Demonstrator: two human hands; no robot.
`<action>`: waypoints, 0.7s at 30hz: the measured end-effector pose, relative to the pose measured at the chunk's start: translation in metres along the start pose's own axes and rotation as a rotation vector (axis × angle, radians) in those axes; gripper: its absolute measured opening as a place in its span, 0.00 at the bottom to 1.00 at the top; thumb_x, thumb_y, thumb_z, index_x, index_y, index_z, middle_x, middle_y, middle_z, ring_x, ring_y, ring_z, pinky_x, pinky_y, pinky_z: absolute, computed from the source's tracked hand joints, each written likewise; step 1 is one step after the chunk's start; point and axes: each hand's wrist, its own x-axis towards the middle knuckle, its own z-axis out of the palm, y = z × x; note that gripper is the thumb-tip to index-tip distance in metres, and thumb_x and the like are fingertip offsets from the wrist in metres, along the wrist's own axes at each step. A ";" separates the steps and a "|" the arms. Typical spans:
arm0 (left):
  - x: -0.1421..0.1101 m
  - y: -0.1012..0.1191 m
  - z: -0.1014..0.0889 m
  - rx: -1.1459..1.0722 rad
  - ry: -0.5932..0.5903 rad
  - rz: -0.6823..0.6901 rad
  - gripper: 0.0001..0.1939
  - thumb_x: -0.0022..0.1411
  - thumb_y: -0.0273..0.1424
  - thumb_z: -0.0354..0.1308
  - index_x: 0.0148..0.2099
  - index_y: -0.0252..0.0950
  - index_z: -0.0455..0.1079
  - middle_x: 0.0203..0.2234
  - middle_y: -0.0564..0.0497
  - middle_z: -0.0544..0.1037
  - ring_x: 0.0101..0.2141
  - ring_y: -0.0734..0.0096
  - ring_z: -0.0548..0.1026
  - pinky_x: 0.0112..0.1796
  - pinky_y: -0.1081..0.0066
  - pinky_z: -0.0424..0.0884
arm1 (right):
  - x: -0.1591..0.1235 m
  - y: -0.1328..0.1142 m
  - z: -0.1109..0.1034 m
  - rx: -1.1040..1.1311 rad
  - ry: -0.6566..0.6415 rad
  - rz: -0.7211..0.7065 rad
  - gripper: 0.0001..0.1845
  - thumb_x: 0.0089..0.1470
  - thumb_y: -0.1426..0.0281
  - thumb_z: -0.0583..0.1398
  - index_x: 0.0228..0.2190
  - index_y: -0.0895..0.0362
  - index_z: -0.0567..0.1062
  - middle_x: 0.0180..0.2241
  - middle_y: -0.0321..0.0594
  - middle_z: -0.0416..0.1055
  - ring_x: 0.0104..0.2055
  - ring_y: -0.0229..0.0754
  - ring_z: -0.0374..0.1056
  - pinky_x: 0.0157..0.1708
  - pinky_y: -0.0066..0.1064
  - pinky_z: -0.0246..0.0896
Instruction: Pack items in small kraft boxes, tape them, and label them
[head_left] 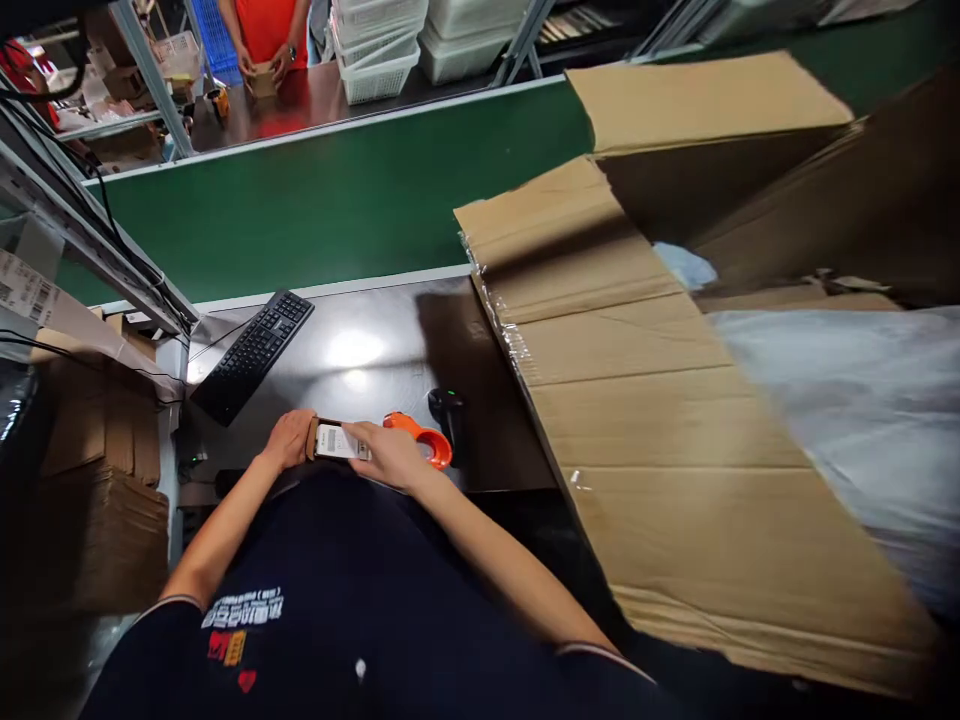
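A small brown cardboard box (330, 440) with a white label on top rests at the near edge of the dark table. My left hand (287, 437) grips its left end, fingers curled round it. My right hand (390, 455) lies over its right side, fingers pressed on the label. An orange tape dispenser (429, 442) sits just right of my right hand, touching the table. A black handheld scanner (448, 410) stands behind the dispenser.
A black keyboard (253, 352) lies at the left. A big open cardboard carton (675, 400) with clear plastic bags fills the right. A green conveyor belt (337, 200) runs behind. Flat cartons (97, 500) are stacked at the left. Another person in orange (264, 40) stands across.
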 end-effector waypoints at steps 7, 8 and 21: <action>-0.033 -0.014 -0.029 -0.272 0.451 -0.201 0.47 0.41 0.35 0.78 0.63 0.37 0.67 0.58 0.36 0.76 0.59 0.36 0.74 0.60 0.42 0.71 | -0.009 0.067 0.001 0.823 0.480 0.300 0.34 0.56 0.52 0.65 0.57 0.60 0.77 0.45 0.50 0.80 0.34 0.46 0.75 0.34 0.37 0.74; -0.039 -0.014 -0.031 -0.270 0.521 -0.276 0.48 0.41 0.36 0.79 0.64 0.38 0.65 0.58 0.37 0.76 0.58 0.36 0.74 0.59 0.41 0.72 | 0.001 0.076 0.008 0.833 0.499 0.365 0.33 0.56 0.53 0.65 0.56 0.60 0.76 0.46 0.50 0.80 0.33 0.46 0.75 0.33 0.38 0.74; -0.068 0.036 -0.031 -0.206 0.918 -0.384 0.55 0.42 0.53 0.77 0.67 0.40 0.58 0.61 0.35 0.73 0.61 0.40 0.74 0.59 0.42 0.73 | 0.042 0.062 0.060 0.171 0.291 0.430 0.41 0.61 0.62 0.66 0.70 0.59 0.60 0.65 0.66 0.62 0.51 0.62 0.76 0.49 0.50 0.72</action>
